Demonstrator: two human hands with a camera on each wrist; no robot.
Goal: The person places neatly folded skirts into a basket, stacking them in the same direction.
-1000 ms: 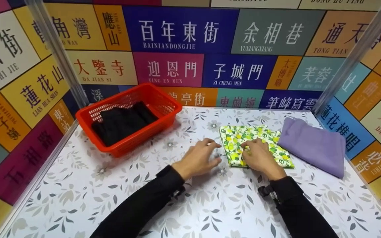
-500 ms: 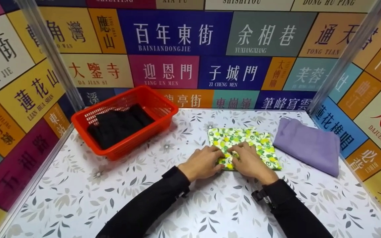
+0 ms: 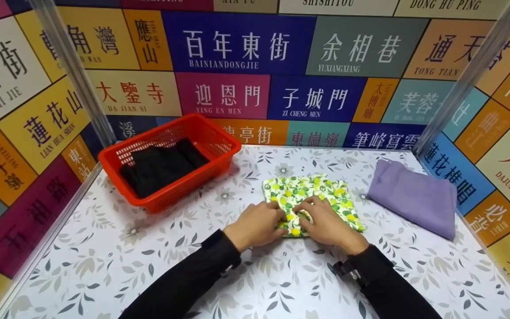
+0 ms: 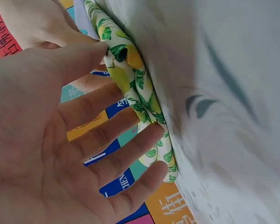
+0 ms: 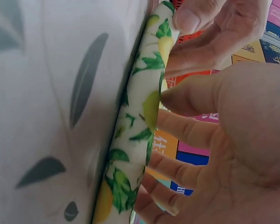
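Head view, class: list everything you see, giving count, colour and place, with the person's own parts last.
lemon-print cloth: one, white, yellow and green, folded under the hands
purple cloth: one, purple, folded, table's right
basket: one, red, table's far left
black cloth: count unclear, black, inside basket
table: one, white with grey leaves, beneath everything
wall panels: three, multicoloured signs, back and sides
left hand: one, bare, lemon-print cloth's near left
right hand: one, bare, on lemon-print cloth
sleeves: two, black, both arms
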